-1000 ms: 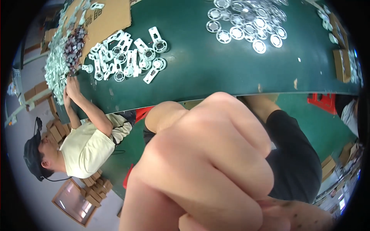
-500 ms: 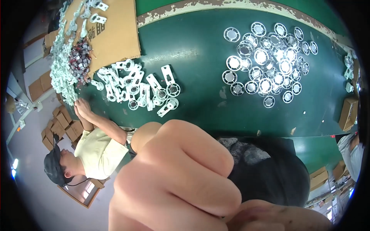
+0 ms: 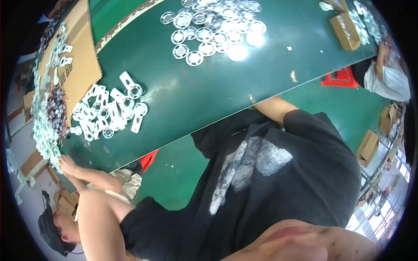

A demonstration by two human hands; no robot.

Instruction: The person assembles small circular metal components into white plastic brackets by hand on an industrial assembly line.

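Note:
Neither of my hands shows. My bent left arm [image 3: 100, 217] rises at the lower left, with its hand outside the picture. My right arm [image 3: 276, 108] comes out of a black sleeve and reaches the table's near edge, where its hand is hidden. On the green table [image 3: 174, 100], a spread of round, spoked, clear-and-silver discs [image 3: 194, 58] lies beyond that arm. Further left is a pile of white parts [image 3: 126, 80], each with a flat arm and a round end, some with a dark ring in that end.
At left, a co-worker's hands [image 3: 69, 165] touch a long heap of pale parts [image 3: 45, 139] beside small dark-and-red pieces [image 3: 56, 106] and a cardboard sheet [image 3: 82, 56]. A small carton [image 3: 348, 37], a red stool [image 3: 339, 78] and another person [image 3: 385, 80] are at right.
The large hand close to the camera has gone out of the picture, uncovering my black shirt. The view has swung, so the discs and white parts now sit further left.

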